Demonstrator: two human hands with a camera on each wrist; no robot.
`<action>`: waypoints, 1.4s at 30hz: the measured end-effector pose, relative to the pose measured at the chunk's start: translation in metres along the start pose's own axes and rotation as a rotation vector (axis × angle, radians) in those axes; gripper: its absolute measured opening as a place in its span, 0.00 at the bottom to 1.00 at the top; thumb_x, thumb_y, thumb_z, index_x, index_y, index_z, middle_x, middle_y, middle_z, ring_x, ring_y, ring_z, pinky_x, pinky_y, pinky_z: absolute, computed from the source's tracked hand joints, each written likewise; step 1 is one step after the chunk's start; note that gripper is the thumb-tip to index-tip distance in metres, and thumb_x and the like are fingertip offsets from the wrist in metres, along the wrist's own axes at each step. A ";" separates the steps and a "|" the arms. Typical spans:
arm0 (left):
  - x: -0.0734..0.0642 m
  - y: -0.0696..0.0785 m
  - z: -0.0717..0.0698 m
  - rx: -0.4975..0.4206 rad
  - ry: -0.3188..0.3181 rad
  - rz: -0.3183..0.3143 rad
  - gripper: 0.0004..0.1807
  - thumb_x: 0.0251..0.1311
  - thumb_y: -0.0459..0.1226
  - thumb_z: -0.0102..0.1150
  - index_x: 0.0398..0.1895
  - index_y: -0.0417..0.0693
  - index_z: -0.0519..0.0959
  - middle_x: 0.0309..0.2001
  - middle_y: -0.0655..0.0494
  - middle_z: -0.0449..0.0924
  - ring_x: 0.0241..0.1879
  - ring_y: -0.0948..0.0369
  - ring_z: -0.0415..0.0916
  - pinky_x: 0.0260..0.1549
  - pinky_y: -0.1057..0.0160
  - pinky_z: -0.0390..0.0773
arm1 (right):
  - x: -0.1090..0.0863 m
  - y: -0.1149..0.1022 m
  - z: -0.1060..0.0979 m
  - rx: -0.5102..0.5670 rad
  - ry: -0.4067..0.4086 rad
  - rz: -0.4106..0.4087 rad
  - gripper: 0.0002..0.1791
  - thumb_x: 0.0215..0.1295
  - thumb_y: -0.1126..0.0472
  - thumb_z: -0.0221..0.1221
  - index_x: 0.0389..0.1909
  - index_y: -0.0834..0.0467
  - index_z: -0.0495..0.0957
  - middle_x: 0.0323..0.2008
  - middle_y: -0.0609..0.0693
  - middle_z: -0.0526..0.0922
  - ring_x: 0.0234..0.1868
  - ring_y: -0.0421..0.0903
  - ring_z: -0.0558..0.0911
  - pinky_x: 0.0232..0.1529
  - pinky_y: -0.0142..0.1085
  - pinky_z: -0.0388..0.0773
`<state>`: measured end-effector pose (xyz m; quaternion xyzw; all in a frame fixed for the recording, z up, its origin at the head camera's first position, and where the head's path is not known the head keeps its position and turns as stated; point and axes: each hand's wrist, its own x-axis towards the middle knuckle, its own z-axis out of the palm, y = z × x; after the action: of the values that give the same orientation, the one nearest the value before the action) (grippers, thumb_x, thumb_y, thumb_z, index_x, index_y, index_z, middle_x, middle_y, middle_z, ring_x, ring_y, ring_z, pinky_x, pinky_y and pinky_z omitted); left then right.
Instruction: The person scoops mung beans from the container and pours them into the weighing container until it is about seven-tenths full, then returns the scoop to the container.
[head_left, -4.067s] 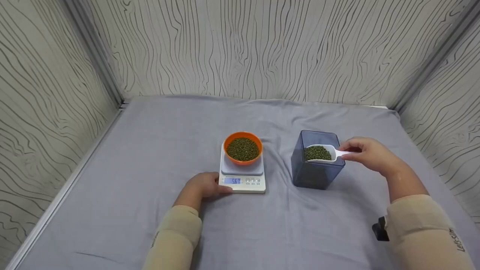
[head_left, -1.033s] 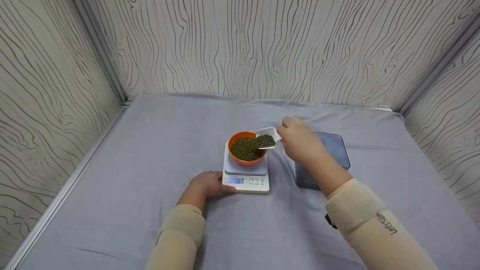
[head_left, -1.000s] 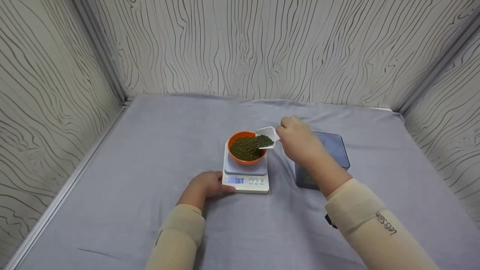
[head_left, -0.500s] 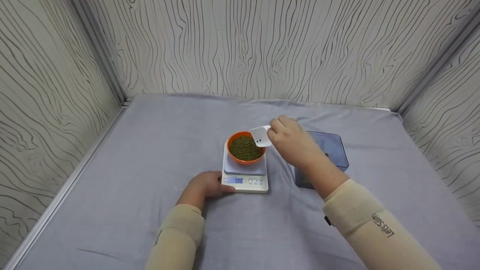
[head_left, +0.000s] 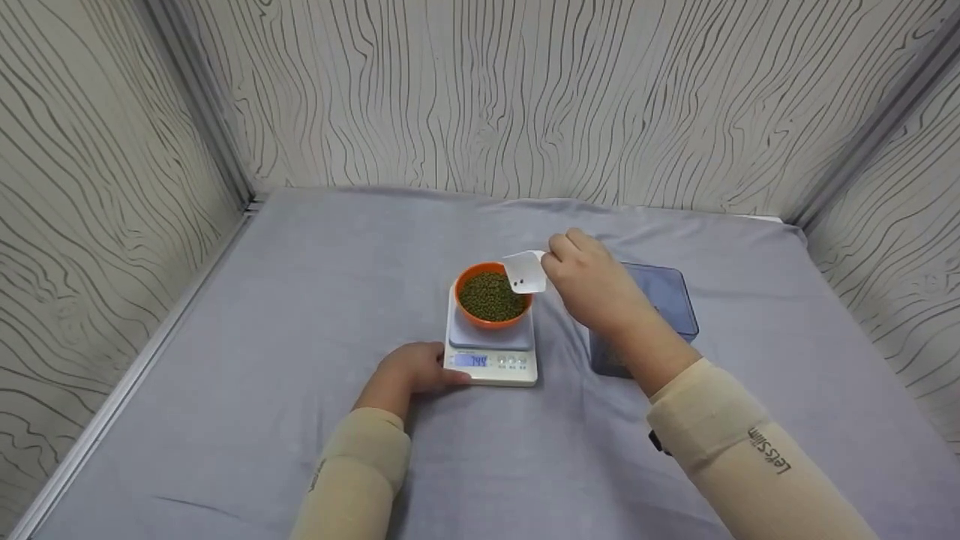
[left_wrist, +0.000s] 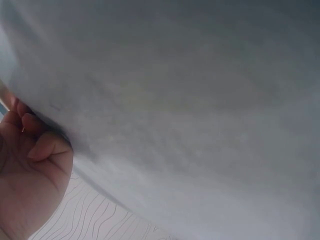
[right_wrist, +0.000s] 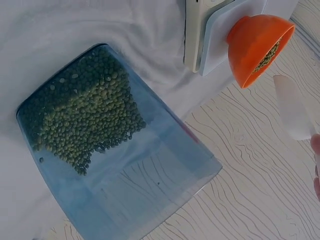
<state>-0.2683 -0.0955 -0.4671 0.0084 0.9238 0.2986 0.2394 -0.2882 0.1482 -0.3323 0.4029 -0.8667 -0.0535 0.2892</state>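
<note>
My right hand (head_left: 589,281) pinches the handle of a white scoop (head_left: 526,270), tipped over the right rim of an orange bowl (head_left: 493,325). Two or so dark beans cling inside the scoop. Mung beans (head_left: 489,295) fill much of the bowl, which stands on a white kitchen scale (head_left: 487,343) with a lit display. At the scale's front left corner, my left hand (head_left: 411,367) grips the edge, thumb along the front and fingers curled at the side. In the right wrist view a see-through blue container (right_wrist: 155,175) holds more mung beans (right_wrist: 95,115).
The container stands right of the scale, partly behind my right forearm in the head view. A wrinkled grey cloth (head_left: 315,270) covers the table. Wood-patterned panels (head_left: 480,97) close in the back and both sides.
The filled scoop moved left from the container to the bowl and tipped; its beans slid into the bowl. The figures on the scale's display changed. My left hand stayed at the scale.
</note>
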 end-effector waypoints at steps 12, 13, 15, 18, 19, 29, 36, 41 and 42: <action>-0.004 0.001 0.000 -0.038 0.000 -0.010 0.30 0.41 0.60 0.65 0.48 0.57 0.78 0.47 0.56 0.77 0.49 0.55 0.69 0.56 0.52 0.63 | -0.014 0.016 -0.003 0.241 0.005 0.222 0.09 0.46 0.73 0.63 0.31 0.67 0.77 0.29 0.57 0.72 0.33 0.56 0.69 0.38 0.45 0.68; -0.004 0.001 -0.001 -0.035 0.002 -0.004 0.30 0.41 0.60 0.65 0.47 0.57 0.78 0.47 0.56 0.77 0.49 0.56 0.70 0.56 0.52 0.64 | -0.017 0.019 -0.003 0.271 0.012 0.252 0.09 0.47 0.73 0.63 0.32 0.67 0.77 0.30 0.57 0.72 0.34 0.56 0.70 0.39 0.46 0.68; -0.003 0.000 -0.001 -0.026 0.005 0.012 0.29 0.41 0.60 0.65 0.46 0.57 0.78 0.46 0.56 0.77 0.48 0.56 0.70 0.55 0.52 0.64 | -0.024 0.026 -0.004 0.333 0.021 0.328 0.10 0.47 0.73 0.64 0.33 0.67 0.78 0.31 0.58 0.73 0.36 0.57 0.71 0.40 0.46 0.69; -0.003 -0.001 -0.001 -0.015 0.009 0.021 0.29 0.42 0.59 0.65 0.46 0.57 0.78 0.46 0.56 0.78 0.47 0.57 0.70 0.55 0.53 0.65 | -0.037 0.038 -0.006 0.437 -0.002 0.473 0.11 0.49 0.71 0.64 0.36 0.66 0.79 0.33 0.58 0.75 0.38 0.56 0.73 0.42 0.47 0.70; -0.003 -0.001 -0.001 -0.016 0.009 0.018 0.29 0.41 0.60 0.65 0.47 0.57 0.78 0.46 0.57 0.78 0.47 0.57 0.70 0.55 0.53 0.65 | -0.043 0.042 -0.007 0.469 -0.019 0.527 0.11 0.51 0.70 0.64 0.37 0.66 0.79 0.34 0.58 0.76 0.39 0.56 0.74 0.43 0.47 0.70; -0.004 0.001 -0.001 0.015 0.007 0.025 0.29 0.43 0.60 0.64 0.46 0.54 0.78 0.46 0.55 0.77 0.47 0.56 0.70 0.55 0.53 0.65 | -0.103 0.083 -0.027 0.586 -0.139 0.836 0.13 0.61 0.61 0.58 0.42 0.66 0.78 0.41 0.61 0.75 0.40 0.52 0.73 0.40 0.41 0.70; -0.002 0.001 0.000 -0.011 0.004 0.007 0.29 0.41 0.60 0.65 0.45 0.57 0.78 0.45 0.55 0.77 0.45 0.56 0.70 0.55 0.52 0.65 | -0.129 0.101 -0.038 0.615 -0.207 0.889 0.17 0.61 0.56 0.58 0.43 0.66 0.78 0.40 0.59 0.76 0.36 0.45 0.71 0.31 0.27 0.68; -0.002 -0.001 0.001 -0.025 0.005 0.003 0.28 0.41 0.60 0.65 0.44 0.58 0.78 0.45 0.56 0.77 0.46 0.56 0.70 0.55 0.51 0.64 | -0.133 0.106 -0.041 0.576 -0.283 0.811 0.11 0.58 0.62 0.60 0.38 0.66 0.80 0.37 0.59 0.78 0.34 0.46 0.73 0.33 0.32 0.71; -0.002 -0.001 0.001 -0.025 0.007 0.007 0.27 0.41 0.60 0.65 0.44 0.58 0.79 0.45 0.56 0.77 0.46 0.56 0.70 0.55 0.52 0.65 | -0.132 0.106 -0.041 0.559 -0.299 0.784 0.09 0.57 0.64 0.61 0.37 0.65 0.80 0.36 0.59 0.79 0.34 0.46 0.73 0.33 0.34 0.71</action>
<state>-0.2655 -0.0962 -0.4674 0.0077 0.9209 0.3109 0.2351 -0.2698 0.3215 -0.3247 0.0970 -0.9660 0.2361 0.0411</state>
